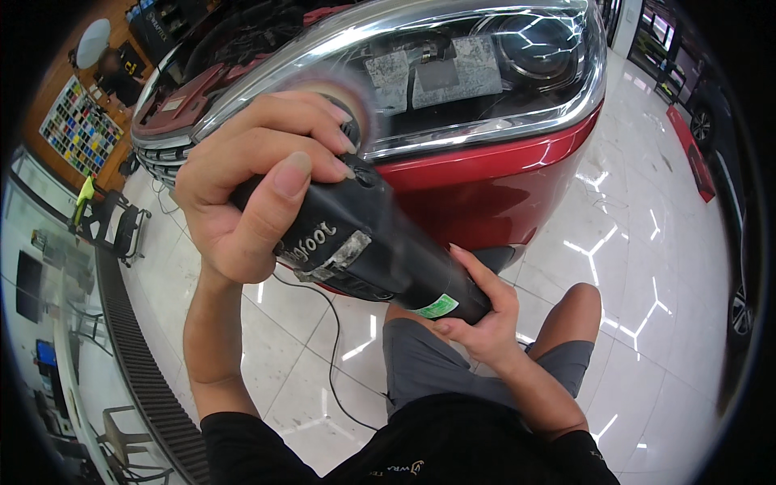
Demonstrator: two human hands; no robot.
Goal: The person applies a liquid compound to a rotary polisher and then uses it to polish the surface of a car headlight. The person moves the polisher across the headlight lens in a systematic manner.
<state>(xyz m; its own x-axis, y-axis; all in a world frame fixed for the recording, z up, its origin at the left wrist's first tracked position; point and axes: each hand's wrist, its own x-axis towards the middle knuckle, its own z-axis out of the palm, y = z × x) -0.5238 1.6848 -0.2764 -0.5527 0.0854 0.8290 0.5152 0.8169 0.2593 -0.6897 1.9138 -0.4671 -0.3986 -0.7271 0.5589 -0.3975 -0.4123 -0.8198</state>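
A black corded polisher (368, 222) is held in both of my hands, slanting from upper left to lower right. My left hand (242, 174) wraps over its head end, thumb and fingers curled around the housing. Closed around its rear end is my right hand (489, 311). The round pad (360, 93) looks smeared, as if spinning, and lies over the lower left edge of a car headlight (453, 69). My left hand hides part of the pad, so I cannot tell exactly where it touches. Chrome trim frames the headlight above the red bumper (485, 190).
A thin black cord (333, 339) trails over the glossy tiled floor (622, 242). Left stand a black wheeled stool (113, 222) and a board of colour samples (79, 125). A person (121, 81) is at the far left. A dark car (707, 121) and a red bar (689, 153) are right.
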